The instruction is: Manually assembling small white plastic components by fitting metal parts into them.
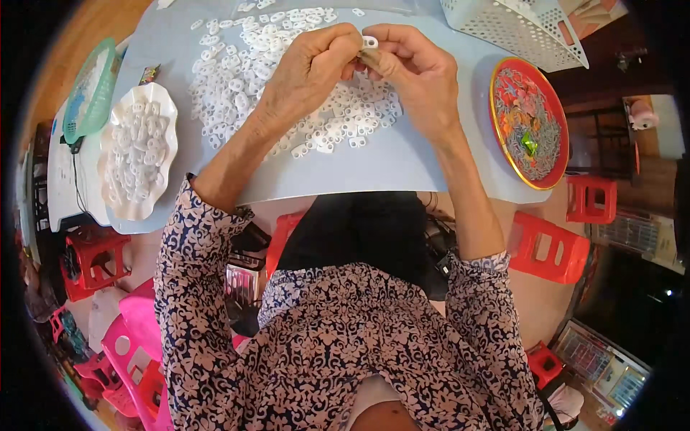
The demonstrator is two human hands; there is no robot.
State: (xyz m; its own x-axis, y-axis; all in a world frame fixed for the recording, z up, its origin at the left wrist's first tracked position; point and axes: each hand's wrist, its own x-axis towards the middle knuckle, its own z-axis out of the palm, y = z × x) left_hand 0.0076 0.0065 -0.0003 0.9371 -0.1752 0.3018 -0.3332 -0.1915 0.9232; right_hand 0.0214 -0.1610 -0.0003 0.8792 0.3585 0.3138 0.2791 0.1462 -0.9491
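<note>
- Left hand [309, 72]: raised over the table, fingers curled together, thumb and forefinger pinching one side of a small white plastic piece [370, 42].
- Right hand [417, 72]: meets the left at the same piece; its fingertips are closed on the other side. Whether a second part sits between the fingers cannot be told, as the knuckles hide it.
- Location of the piece: held between both hands, above the far half of the pale blue table [374, 165], directly over the loose heap of white plastic pieces [237, 79].
- Handling judgement: the piece looks very light, rigid and smooth, so it is likely to slip or flick away under uneven pressure. Grip it by the flat outer edges with the fingertips, leaving the central opening free.
- White scalloped dish [136, 158]: on the person's left, holding more white pieces; well apart from the hands.
- Red round tray [503, 86]: on the person's right, filled with thin grey wire-like parts and a small green item.
- White perforated basket [517, 29]: at the far right corner of the table.
- Green mesh cover [90, 90]: beyond the dish, at the left edge.
</note>
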